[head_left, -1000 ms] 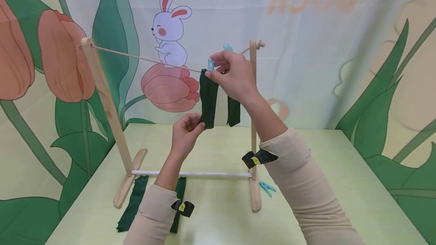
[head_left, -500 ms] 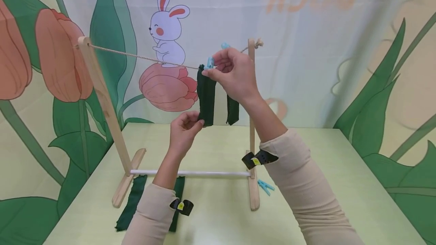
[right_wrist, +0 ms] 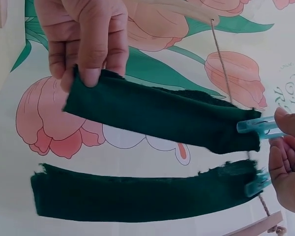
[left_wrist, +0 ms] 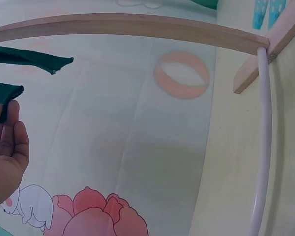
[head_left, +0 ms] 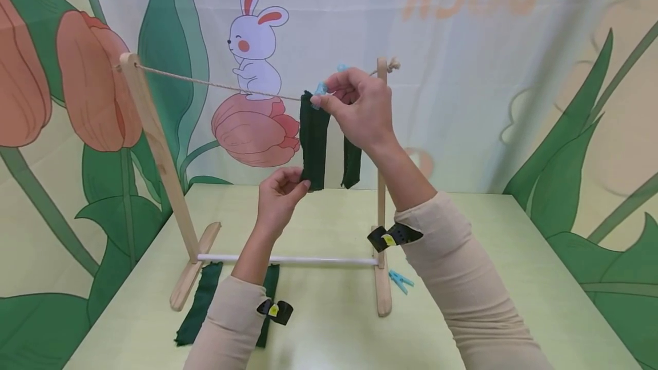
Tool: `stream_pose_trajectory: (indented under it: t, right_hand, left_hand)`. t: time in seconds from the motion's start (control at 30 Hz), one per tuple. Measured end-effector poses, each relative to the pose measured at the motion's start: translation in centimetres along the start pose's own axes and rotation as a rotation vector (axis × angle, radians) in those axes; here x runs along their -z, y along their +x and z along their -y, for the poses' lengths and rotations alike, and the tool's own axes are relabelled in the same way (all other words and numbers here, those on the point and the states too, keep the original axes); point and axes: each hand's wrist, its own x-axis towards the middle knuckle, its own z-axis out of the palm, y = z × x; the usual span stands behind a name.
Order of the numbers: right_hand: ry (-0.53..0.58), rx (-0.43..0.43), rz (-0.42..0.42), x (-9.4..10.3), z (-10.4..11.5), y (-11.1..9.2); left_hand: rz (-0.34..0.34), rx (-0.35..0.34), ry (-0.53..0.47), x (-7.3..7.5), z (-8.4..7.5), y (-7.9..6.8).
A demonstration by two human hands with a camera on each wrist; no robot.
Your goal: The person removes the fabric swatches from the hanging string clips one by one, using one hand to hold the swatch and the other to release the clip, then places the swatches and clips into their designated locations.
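Observation:
A dark green cloth strip (head_left: 315, 141) hangs over the rope (head_left: 216, 84) of a small wooden drying rack. My left hand (head_left: 280, 196) pinches its lower end between thumb and fingers. At its top, my right hand (head_left: 362, 107) pinches a light blue clothespin (right_wrist: 258, 125), whose jaws lie over the cloth's upper edge in the right wrist view. Beside it hangs a second green cloth strip (right_wrist: 137, 199), with another blue clothespin (right_wrist: 258, 184) at its top. The right hand partly covers that second strip in the head view.
Two more green cloth strips (head_left: 200, 304) lie on the table, one partly under the left forearm. A loose blue clothespin (head_left: 401, 281) lies right of the rack's right foot (head_left: 383, 296). A white bar (head_left: 319, 261) joins the two posts low down.
The clothespin in my right hand has tilted and come down over the cloth's top edge. The left hand keeps its pinch on the lower end, almost unmoved.

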Motion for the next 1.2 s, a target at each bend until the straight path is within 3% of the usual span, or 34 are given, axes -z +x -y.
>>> stream_pose_trajectory:
  t: [0.23, 0.43, 0.53, 0.67, 0.9, 1.2]
  right_hand:
    - [0.015, 0.038, -0.067, 0.4, 0.2, 0.2]
    - [0.086, -0.069, -0.097, 1.4, 0.6, -0.4]
    - [0.126, -0.074, -0.104, 2.0, 0.6, -1.0]
    - [0.170, -0.105, -0.116, 2.7, 0.3, -2.0]
    - [0.188, -0.236, -0.110, 3.9, -1.1, -4.4]
    - [0.235, -0.262, -0.104, 4.6, -3.4, -7.3]
  left_hand:
    - [0.021, 0.021, -0.009, -0.2, 0.0, -0.6]
    - [0.013, 0.067, -0.004, -0.4, -0.1, -1.6]
    - [0.015, 0.084, -0.017, -0.4, 0.0, -2.0]
    - [0.013, 0.106, -0.058, -0.2, 0.1, -2.7]
    - [0.012, 0.180, -0.097, -0.1, 0.8, -4.7]
    - [-0.030, 0.244, -0.070, -0.2, 1.3, -6.4]
